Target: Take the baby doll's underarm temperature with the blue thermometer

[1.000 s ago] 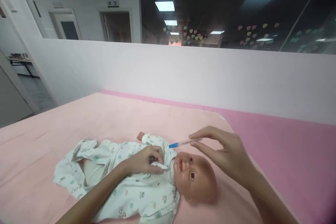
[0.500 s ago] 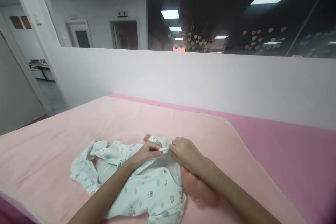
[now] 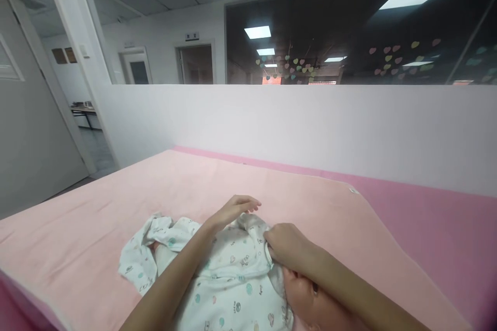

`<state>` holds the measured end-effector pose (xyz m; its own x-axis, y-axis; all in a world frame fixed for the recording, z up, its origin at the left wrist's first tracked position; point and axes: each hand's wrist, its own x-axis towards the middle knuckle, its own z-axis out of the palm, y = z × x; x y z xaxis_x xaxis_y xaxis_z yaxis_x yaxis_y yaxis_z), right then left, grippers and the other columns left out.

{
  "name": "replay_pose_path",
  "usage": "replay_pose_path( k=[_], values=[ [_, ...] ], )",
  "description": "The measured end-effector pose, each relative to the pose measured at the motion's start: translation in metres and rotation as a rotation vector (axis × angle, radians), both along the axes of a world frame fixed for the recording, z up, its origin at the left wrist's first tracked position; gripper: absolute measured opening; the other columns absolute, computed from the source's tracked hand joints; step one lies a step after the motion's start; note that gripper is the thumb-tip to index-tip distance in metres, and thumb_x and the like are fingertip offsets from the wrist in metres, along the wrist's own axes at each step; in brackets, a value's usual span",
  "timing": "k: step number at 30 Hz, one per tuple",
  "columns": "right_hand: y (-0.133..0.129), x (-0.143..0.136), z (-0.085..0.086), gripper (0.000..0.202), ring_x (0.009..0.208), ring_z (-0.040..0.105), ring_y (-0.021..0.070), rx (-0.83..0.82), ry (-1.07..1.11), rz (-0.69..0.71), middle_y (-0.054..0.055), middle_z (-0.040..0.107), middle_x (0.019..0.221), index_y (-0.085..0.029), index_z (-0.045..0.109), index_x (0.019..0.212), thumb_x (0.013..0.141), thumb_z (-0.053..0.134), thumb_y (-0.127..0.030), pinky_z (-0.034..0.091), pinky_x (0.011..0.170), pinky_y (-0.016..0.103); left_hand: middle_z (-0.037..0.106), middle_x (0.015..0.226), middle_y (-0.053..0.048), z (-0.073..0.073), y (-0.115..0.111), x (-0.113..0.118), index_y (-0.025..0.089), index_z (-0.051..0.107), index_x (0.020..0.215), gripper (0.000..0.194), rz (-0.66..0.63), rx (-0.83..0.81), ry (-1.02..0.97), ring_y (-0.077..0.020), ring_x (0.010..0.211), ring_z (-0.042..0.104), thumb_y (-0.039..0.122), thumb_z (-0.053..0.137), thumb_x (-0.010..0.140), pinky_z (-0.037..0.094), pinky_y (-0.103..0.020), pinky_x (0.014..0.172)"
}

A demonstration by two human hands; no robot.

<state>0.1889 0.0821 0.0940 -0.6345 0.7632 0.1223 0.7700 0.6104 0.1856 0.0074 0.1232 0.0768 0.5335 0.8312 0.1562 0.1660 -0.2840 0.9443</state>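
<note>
A baby doll lies on its back across the bed, its head [image 3: 305, 297] to the right and partly behind my right forearm. It wears a white baby romper [image 3: 236, 256] printed with small coloured figures, its front panel lying over the chest. My right hand [image 3: 289, 242] is closed on the romper's edge by the neck. Beyond the doll's far side, my left hand [image 3: 236, 208] is just above the cloth at the shoulder, fingers stretched out and apart from the right hand. The doll's arms are hidden. The romper's leg part [image 3: 135, 253] lies bunched to the left.
A peach blanket [image 3: 128, 191] covers most of the pink bed surface [image 3: 419, 217], with a small tag [image 3: 353, 190] at its far corner. A white low wall [image 3: 310, 124] with glass above runs behind. At the left stands a door [image 3: 39, 129].
The romper's front panel now covers the chest, where the white layer beneath showed before. My left hand has let go of the cloth and moved up. The doll's small hand is now hidden.
</note>
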Motion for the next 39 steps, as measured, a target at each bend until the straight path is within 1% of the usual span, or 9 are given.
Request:
replay_pose_path(
  k=[3,6,8,13,22,25,30,35,39],
  values=[
    [-0.019,0.021,0.012,0.021,0.055,0.056,0.0141,-0.087,0.143,0.032,0.001,0.059,0.055,-0.020,0.057,0.055,0.073,0.053,-0.011,0.034,0.046,0.021,0.066,0.095,-0.011,-0.013,0.019,0.019,0.015,0.066,0.092,0.037,0.269,0.212,0.344,-0.0218,0.089,0.058,0.042,0.043,0.082,0.041,-0.033,0.080],
    [-0.031,0.050,0.021,0.025,0.067,0.057,0.0142,-0.256,0.496,0.035,0.000,0.061,0.064,-0.022,0.060,0.062,0.083,0.047,-0.024,0.042,0.056,0.022,0.068,0.077,-0.013,-0.033,0.023,0.030,0.014,0.066,0.071,0.046,0.292,0.390,0.777,-0.0261,0.078,0.060,0.043,0.034,0.085,0.039,-0.040,0.078],
    [-0.032,0.070,0.018,0.028,0.073,0.059,0.0151,-0.458,0.729,0.011,0.001,0.065,0.075,-0.022,0.064,0.073,0.087,0.042,-0.030,0.046,0.065,0.025,0.067,0.070,-0.012,-0.040,0.020,0.031,0.015,0.065,0.063,0.053,0.283,0.428,0.904,-0.0259,0.073,0.061,0.044,0.027,0.086,0.038,-0.040,0.076],
    [-0.026,0.105,-0.012,0.034,0.099,0.057,0.0240,-0.888,1.175,-0.081,0.008,0.065,0.103,-0.018,0.067,0.095,0.082,0.049,-0.044,0.043,0.087,0.035,0.068,0.076,-0.010,-0.039,0.014,0.023,0.018,0.064,0.065,0.059,0.240,0.388,0.944,-0.0259,0.076,0.061,0.055,0.023,0.084,0.038,-0.036,0.075],
    [-0.043,0.115,-0.060,0.040,0.099,0.059,0.0254,-1.126,1.737,-0.318,0.008,0.068,0.096,-0.016,0.067,0.091,0.074,0.054,-0.051,0.043,0.090,0.036,0.069,0.090,-0.011,-0.040,0.008,0.018,0.021,0.066,0.079,0.062,0.298,0.231,0.896,-0.0308,0.089,0.060,0.070,0.030,0.072,0.038,-0.038,0.077],
    [-0.041,0.117,-0.069,0.042,0.093,0.062,0.0246,-1.110,1.809,-0.335,0.008,0.068,0.094,-0.017,0.066,0.090,0.074,0.054,-0.054,0.046,0.085,0.035,0.069,0.091,-0.011,-0.042,0.007,0.018,0.021,0.066,0.078,0.062,0.330,0.222,0.871,-0.0313,0.090,0.060,0.071,0.031,0.070,0.038,-0.039,0.079],
    [-0.032,0.118,-0.075,0.036,0.094,0.061,0.0223,-0.794,1.934,-0.331,0.005,0.067,0.099,-0.020,0.067,0.088,0.071,0.058,-0.050,0.047,0.082,0.030,0.069,0.092,-0.009,-0.045,0.003,0.015,0.023,0.066,0.078,0.063,0.400,0.253,0.838,-0.0325,0.093,0.059,0.074,0.029,0.070,0.036,-0.043,0.084],
    [-0.033,0.114,-0.073,0.035,0.087,0.063,0.0236,-0.950,1.831,-0.221,0.007,0.070,0.085,-0.016,0.067,0.079,0.070,0.058,-0.049,0.047,0.080,0.032,0.069,0.091,-0.011,-0.042,-0.007,0.013,0.022,0.065,0.076,0.064,0.432,0.287,0.815,-0.0327,0.092,0.059,0.074,0.029,0.070,0.035,-0.044,0.084],
    [-0.036,0.114,-0.070,0.030,0.088,0.062,0.0224,-0.818,1.853,-0.210,0.004,0.069,0.086,-0.018,0.068,0.079,0.067,0.061,-0.044,0.045,0.080,0.031,0.068,0.093,-0.011,-0.041,-0.013,0.011,0.021,0.064,0.077,0.061,0.451,0.332,0.810,-0.0324,0.093,0.059,0.072,0.030,0.072,0.035,-0.042,0.084]
  ],
)
